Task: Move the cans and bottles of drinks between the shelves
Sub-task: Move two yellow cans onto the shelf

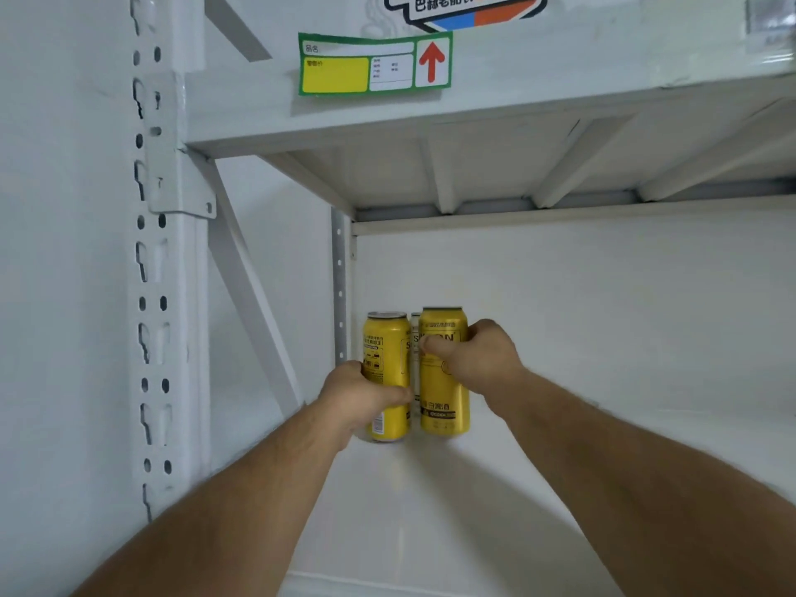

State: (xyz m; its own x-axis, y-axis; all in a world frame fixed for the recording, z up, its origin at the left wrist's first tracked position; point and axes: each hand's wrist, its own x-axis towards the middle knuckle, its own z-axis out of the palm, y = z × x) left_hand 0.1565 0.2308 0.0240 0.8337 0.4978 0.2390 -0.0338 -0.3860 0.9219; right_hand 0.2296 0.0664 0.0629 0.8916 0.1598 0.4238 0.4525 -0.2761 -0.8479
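Centre frame, white metal shelf (560, 424): left hand (359, 392) wraps one tall yellow drink can (386, 351), right hand (478, 353) another (443, 381), both upright, rear corner. Judged mid-transfer; whether placing or lifting is unclear.

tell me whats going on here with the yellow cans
A person is reaching into a white metal shelf with both bare hands. The left hand grips one yellow can, and the right hand grips a second yellow can beside it. Both cans stand upright near the back left corner. Part of a third can shows in the gap behind them. A green and yellow label with a red arrow sits on the shelf edge above.
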